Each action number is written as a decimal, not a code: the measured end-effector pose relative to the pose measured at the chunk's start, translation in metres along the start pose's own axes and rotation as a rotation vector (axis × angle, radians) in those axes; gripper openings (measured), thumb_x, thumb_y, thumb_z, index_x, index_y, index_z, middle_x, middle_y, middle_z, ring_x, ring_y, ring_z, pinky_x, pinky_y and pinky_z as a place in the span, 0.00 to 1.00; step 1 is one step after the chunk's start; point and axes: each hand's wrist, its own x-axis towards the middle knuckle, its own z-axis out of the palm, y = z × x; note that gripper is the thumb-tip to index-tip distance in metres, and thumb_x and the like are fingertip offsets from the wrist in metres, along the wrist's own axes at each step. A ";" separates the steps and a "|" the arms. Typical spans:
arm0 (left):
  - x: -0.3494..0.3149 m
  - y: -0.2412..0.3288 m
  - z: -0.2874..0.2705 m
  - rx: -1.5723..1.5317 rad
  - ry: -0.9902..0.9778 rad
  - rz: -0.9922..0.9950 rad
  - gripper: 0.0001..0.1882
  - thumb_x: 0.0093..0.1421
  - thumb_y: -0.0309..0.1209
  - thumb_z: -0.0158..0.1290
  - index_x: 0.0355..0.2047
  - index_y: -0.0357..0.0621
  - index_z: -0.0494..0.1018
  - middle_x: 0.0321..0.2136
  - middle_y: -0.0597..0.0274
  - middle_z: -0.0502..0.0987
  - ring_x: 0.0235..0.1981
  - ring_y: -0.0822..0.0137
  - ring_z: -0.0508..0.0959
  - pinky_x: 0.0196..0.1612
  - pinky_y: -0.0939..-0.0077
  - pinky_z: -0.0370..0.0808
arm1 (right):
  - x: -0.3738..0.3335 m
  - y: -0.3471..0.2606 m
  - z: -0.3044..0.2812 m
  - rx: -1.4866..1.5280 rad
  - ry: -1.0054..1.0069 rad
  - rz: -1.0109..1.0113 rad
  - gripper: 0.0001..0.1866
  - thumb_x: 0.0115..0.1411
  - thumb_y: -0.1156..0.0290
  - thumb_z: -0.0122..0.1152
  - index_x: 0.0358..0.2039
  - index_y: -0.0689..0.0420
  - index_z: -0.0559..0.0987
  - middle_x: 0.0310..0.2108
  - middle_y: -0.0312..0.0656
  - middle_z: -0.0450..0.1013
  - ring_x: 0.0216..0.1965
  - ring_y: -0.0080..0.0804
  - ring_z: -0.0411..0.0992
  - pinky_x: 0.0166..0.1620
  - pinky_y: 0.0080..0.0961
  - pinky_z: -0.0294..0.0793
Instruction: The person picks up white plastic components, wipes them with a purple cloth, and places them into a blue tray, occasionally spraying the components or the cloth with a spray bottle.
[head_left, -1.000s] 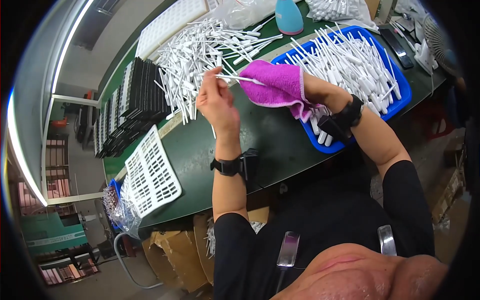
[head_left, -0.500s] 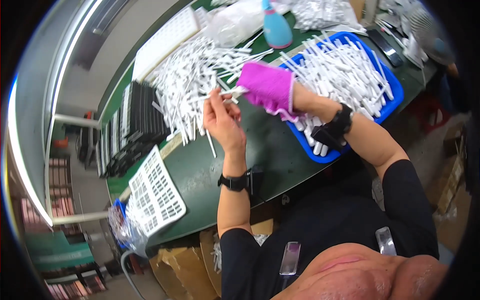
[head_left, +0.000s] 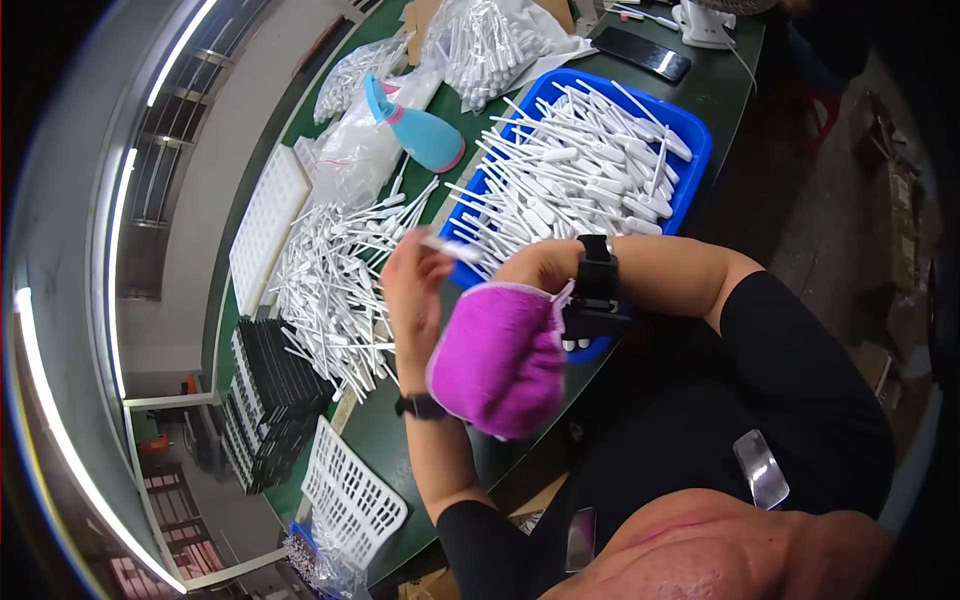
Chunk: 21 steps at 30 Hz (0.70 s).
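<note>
Nearest, the person's black sleeves reach over the edge of a green table [head_left: 380, 440]. At the near left lies a white slotted tray [head_left: 350, 495], with a crumpled clear bag [head_left: 335, 565] just beside its near end. A purple cloth [head_left: 500, 350] hangs in front of the person, between the two forearms, covering much of the right hand [head_left: 530, 268]. That wrist, in a black band [head_left: 597, 268], is sharply bent; the fingers are hidden under the cloth, so whether they are clenched on it I cannot tell.

A little farther and to the left, the left hand [head_left: 410, 285] is raised with its fingers curled, pinching a white stick [head_left: 456, 249]. The stick is slightly blurred; its thicker end points right, toward the left side of a blue tub [head_left: 698, 140]. This wrist has a black band too.

Left of the left hand, a dark stack of trays [head_left: 275, 400] stands next to a loose pile of white sticks [head_left: 330, 290]. To the right, the blue tub is heaped with more sticks of the same kind.

Farther off, a white board with rows of dimples [head_left: 268, 230] leans at the left. A blue spray bottle [head_left: 425, 137] stands between pile and tub. Farthest are a bag of white sticks [head_left: 490, 45] and, to its right, a black phone [head_left: 640, 53].
</note>
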 end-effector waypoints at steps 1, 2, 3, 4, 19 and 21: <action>0.005 0.006 0.014 0.045 -0.100 -0.035 0.14 0.59 0.36 0.52 0.37 0.36 0.72 0.25 0.59 0.74 0.23 0.71 0.76 0.25 0.83 0.73 | 0.001 0.020 -0.005 -0.006 -0.130 -0.015 0.13 0.55 0.71 0.59 0.39 0.64 0.75 0.41 0.45 0.73 0.41 0.35 0.69 0.46 0.31 0.67; 0.011 0.009 0.024 0.091 -0.190 -0.069 0.15 0.58 0.37 0.52 0.39 0.36 0.72 0.25 0.58 0.74 0.24 0.70 0.77 0.27 0.83 0.74 | 0.008 0.015 -0.006 0.000 -0.163 -0.023 0.13 0.55 0.71 0.59 0.39 0.64 0.75 0.41 0.45 0.73 0.41 0.35 0.69 0.46 0.31 0.67; 0.019 0.009 0.036 0.104 -0.238 -0.099 0.15 0.59 0.36 0.52 0.39 0.35 0.72 0.27 0.56 0.75 0.25 0.70 0.77 0.28 0.82 0.74 | 0.014 -0.003 -0.001 -0.112 -0.117 -0.184 0.13 0.55 0.71 0.59 0.40 0.64 0.76 0.43 0.46 0.72 0.43 0.35 0.68 0.47 0.32 0.66; 0.027 0.007 0.047 0.116 -0.283 -0.130 0.16 0.59 0.36 0.51 0.39 0.35 0.72 0.29 0.54 0.76 0.26 0.69 0.78 0.28 0.82 0.75 | 0.017 -0.021 0.004 -0.215 -0.069 -0.347 0.13 0.55 0.71 0.59 0.40 0.64 0.76 0.44 0.47 0.71 0.45 0.36 0.68 0.49 0.33 0.66; 0.121 -0.021 -0.113 1.385 0.163 0.799 0.10 0.52 0.37 0.49 0.27 0.52 0.79 0.25 0.54 0.78 0.27 0.51 0.77 0.34 0.60 0.74 | 0.052 -0.094 0.029 -0.442 0.717 -0.608 0.17 0.53 0.69 0.61 0.43 0.57 0.73 0.34 0.38 0.73 0.39 0.29 0.70 0.43 0.25 0.71; 0.116 -0.018 -0.104 1.471 0.152 0.790 0.10 0.53 0.37 0.49 0.27 0.52 0.79 0.27 0.53 0.78 0.28 0.51 0.77 0.34 0.60 0.74 | 0.048 -0.092 0.010 0.032 0.523 -0.573 0.14 0.54 0.66 0.60 0.40 0.56 0.72 0.30 0.35 0.70 0.35 0.27 0.68 0.39 0.24 0.69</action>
